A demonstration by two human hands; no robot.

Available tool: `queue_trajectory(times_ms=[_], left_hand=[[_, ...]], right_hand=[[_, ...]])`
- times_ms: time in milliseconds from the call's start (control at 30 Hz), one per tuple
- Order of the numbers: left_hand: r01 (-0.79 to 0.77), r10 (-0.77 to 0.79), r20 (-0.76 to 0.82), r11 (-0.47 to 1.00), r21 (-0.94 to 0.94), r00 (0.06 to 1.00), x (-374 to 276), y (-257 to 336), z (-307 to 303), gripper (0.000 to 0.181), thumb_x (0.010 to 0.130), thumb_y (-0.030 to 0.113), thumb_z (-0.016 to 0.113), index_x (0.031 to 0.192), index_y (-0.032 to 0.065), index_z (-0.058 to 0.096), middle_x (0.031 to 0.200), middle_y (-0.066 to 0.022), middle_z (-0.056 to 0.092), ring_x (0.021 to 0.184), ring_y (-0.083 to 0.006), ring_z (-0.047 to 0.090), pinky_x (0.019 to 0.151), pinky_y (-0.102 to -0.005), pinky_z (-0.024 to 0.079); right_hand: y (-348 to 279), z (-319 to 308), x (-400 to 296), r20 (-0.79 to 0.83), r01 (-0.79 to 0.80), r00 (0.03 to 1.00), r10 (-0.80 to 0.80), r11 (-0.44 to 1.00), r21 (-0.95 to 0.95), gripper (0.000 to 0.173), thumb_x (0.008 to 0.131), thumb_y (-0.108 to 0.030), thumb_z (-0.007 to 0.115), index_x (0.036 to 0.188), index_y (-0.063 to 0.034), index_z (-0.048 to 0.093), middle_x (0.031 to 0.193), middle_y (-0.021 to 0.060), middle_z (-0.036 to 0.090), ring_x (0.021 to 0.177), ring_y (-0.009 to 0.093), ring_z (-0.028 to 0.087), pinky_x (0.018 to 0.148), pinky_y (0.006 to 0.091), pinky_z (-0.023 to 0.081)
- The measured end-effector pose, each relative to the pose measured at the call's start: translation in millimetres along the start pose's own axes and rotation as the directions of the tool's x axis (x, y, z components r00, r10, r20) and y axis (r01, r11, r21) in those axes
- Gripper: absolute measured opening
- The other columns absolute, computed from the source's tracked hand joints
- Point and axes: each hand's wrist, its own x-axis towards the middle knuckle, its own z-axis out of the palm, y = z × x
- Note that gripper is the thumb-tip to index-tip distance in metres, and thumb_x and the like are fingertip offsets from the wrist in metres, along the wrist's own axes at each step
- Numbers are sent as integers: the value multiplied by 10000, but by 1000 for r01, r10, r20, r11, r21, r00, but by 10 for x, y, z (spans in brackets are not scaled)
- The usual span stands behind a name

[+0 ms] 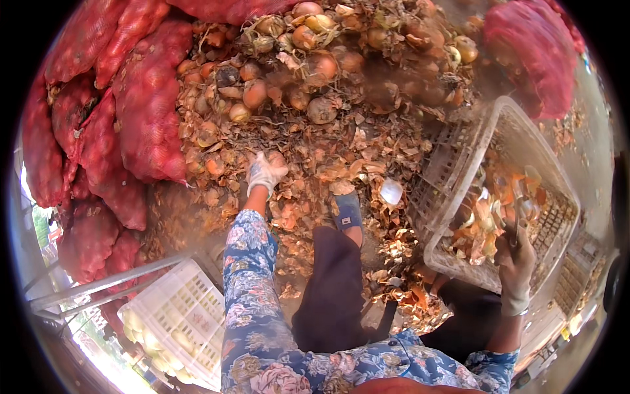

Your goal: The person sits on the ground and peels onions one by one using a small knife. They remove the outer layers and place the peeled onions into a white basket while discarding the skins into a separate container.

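Note:
My left hand (266, 173), in a whitish work glove, reaches down into the litter of dry onion skins. Its fingers are on an onion (276, 159) at the near side of the pile. My right hand (516, 263), also gloved, is over the near rim of a dirty plastic crate (558, 172). It is closed round a metal tool (517, 212), whose exact kind is unclear. Loose onion skins (480, 229) lie in the crate below and left of the tool. Unpeeled onions (322, 69) are heaped ahead of me.
Red mesh sacks of onions (147, 108) are stacked at the left; another red sack (534, 59) stands at the upper right. A white crate (184, 315) of pale peeled onions (157, 344) is at lower left beside a metal frame (108, 285). My shoe (348, 211) rests among skins.

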Motion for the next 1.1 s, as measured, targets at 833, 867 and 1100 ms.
queue_trajectory(times_ms=[833,867,1100], left_hand=[[-732,860,119,488,-475,495,-3478,1551,-730,795,697,244,750,1385,13,425,1256,-180,584,1122,-249,599,970,-314,492],[-708,845,142,514,-485,516,-3537,1553,-640,793,701,251,751,1389,23,428,1263,-176,582,1128,-248,598,971,-313,489],[-752,831,-61,466,-467,552,-3664,1447,29,762,783,258,710,1421,-2,384,1258,-179,575,1140,-257,576,980,-327,465]], right_hand=[[244,-121,-974,-106,493,863,-495,869,-43,302,822,-96,631,1082,29,539,1024,244,602,968,413,597,810,451,475],[332,-74,-1028,-106,498,858,-502,865,-65,284,811,-103,630,1044,30,536,999,252,598,957,422,593,804,458,473],[436,19,-1519,49,375,927,-372,920,-114,362,816,-97,647,1124,42,519,1055,261,595,1059,425,551,888,465,445]])
